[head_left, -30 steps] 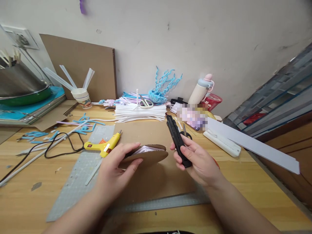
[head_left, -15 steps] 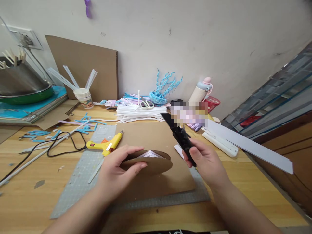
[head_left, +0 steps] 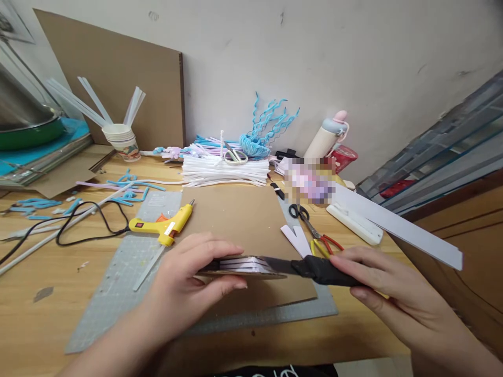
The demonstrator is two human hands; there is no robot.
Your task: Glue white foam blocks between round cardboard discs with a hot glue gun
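Note:
My left hand [head_left: 196, 283] is closed on two round cardboard discs, one above the other, with its thumb below and fingers above. Between the discs shows a folded whitish strip [head_left: 245, 263]. My right hand [head_left: 377, 288] grips the black handle of a utility knife [head_left: 330, 272], held nearly level. Its dark blade points left and reaches the right side of the gap between the discs; how deep it goes I cannot tell. Beneath the hands lies a cardboard sheet [head_left: 231, 214] on a grey cutting mat [head_left: 106, 293].
Left of the sheet rests a yellow glue gun [head_left: 167, 225] with a black cord. Scissors [head_left: 301, 212], pliers [head_left: 328, 245] and a white power strip [head_left: 353, 224] lie on the right. Behind are white pipe cleaners [head_left: 223, 173], paper cups [head_left: 123, 142] and a bottle [head_left: 322, 140].
My right hand has swung the knife from upright to nearly level and brought its blade to the discs. The discs have tipped closer to edge-on. The view has shifted slightly.

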